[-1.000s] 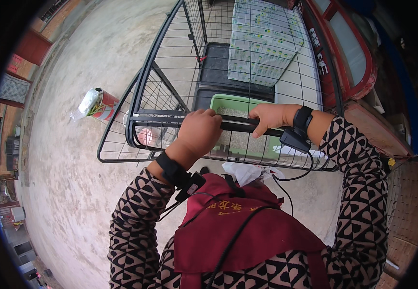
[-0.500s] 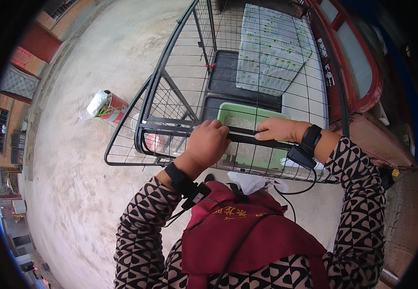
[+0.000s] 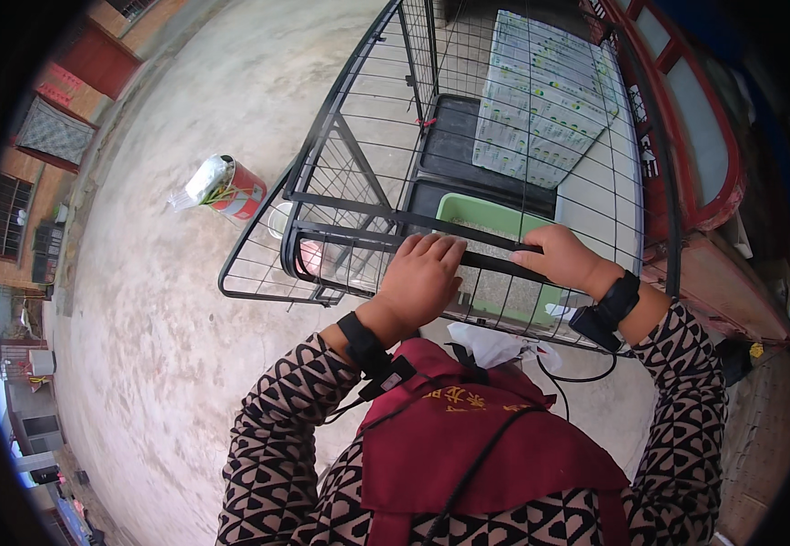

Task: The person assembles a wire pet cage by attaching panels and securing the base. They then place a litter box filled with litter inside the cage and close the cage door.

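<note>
In front of me stands a black wire cage with thick frame bars. Two of its bars run side by side at the near top edge with a narrow gap between them. My left hand lies over the nearer bar, its fingers curled over the edge and their tips hidden. Further right, my right hand grips the bars near the corner, its thumb on top and its other fingers largely out of sight. Below both hands, inside the cage, is a green litter tray of pale granules. Black plastic floor trays lie behind it.
A big block of wrapped white-and-green packs stands beyond the cage. Left on the concrete is a red bucket with a white bag and green stalks. A white bag hangs near my apron. Red-framed furniture borders the right.
The view has shifted, so the cage and bucket appear farther right. The two top bars look farther apart near my hands. Both hands stay on the cage.
</note>
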A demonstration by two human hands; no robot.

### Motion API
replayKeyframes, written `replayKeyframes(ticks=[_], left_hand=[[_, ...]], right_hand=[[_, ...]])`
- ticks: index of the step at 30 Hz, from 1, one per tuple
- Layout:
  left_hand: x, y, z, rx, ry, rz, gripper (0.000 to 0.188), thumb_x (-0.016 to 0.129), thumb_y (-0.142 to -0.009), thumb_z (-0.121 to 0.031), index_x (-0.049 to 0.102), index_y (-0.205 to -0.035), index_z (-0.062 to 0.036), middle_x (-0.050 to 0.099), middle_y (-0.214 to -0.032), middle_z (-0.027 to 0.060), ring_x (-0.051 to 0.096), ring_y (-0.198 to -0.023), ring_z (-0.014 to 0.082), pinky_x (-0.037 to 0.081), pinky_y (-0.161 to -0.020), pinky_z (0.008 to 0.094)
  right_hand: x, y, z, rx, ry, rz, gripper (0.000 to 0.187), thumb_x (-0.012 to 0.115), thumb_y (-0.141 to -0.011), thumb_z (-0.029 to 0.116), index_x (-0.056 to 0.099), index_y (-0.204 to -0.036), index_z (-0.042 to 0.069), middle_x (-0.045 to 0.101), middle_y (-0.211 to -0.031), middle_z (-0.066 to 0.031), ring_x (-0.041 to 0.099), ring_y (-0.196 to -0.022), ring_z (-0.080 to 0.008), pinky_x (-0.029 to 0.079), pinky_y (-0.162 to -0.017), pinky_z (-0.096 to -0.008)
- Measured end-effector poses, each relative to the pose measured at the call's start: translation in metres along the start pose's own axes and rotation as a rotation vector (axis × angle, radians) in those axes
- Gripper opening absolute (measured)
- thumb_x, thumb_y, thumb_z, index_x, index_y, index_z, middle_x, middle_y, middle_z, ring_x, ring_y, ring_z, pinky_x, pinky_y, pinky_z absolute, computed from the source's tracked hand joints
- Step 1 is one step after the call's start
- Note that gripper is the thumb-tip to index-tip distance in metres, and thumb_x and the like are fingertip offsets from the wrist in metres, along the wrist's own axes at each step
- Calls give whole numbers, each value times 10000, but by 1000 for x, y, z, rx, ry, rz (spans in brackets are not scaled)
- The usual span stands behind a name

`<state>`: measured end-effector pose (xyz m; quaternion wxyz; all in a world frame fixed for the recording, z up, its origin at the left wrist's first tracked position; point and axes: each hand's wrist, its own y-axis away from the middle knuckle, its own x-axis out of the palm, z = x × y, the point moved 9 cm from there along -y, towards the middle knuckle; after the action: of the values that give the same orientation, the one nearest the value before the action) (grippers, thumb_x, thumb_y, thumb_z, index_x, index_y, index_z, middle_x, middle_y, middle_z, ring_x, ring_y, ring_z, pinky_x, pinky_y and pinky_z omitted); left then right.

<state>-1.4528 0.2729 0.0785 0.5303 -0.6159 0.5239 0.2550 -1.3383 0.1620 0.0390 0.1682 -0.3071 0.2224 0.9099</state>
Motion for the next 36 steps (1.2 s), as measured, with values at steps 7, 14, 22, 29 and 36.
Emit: replayKeyframes(ticks=[7, 14, 22, 29, 36], left_hand=[[80, -32, -2, -58, 327, 485, 235, 632, -754, -191, 612, -934, -41, 600, -914, 120, 563, -925, 308, 453, -798, 401], [123, -53, -1, -59, 511, 822, 259, 635, -772, -200, 623, -937, -1, 620, -813, 191, 591, -757, 339, 457, -680, 377], [160, -76, -14, -71, 530, 1058, 302, 635, -800, -226, 607, -1007, -9, 642, -909, 153, 607, -807, 245, 459, -719, 337], [160, -112, -57, 95, 651, 1085, 431, 635, -816, -238, 491, -1170, -39, 573, -860, 69, 525, -810, 152, 423, -722, 310], [170, -123, -55, 10, 484, 1304, 350, 546, -878, -261, 510, -1150, -44, 575, -808, 72, 540, -745, 140, 439, -683, 319]], right_hand=[[-29, 14, 14, -56, 18, -77, 307, 640, -787, 259, 566, -764, -39, 490, -617, -164, 448, -548, -235, 408, -553, -344], [-68, 45, 16, -94, -37, -173, 245, 618, -792, 198, 568, -846, -36, 519, -690, -156, 473, -599, -230, 414, -583, -335], [-70, 57, -18, -89, 73, -424, 219, 587, -782, 192, 592, -897, 5, 566, -821, -163, 555, -815, -339, 452, -707, -399], [-77, 67, -33, 72, 263, -643, 127, 603, -743, 202, 591, -791, 85, 569, -780, -76, 563, -822, -280, 423, -755, -411], [-105, 95, -23, 68, 214, -811, 164, 620, -722, 205, 594, -826, 80, 557, -756, -66, 558, -812, -268, 405, -758, -402]])
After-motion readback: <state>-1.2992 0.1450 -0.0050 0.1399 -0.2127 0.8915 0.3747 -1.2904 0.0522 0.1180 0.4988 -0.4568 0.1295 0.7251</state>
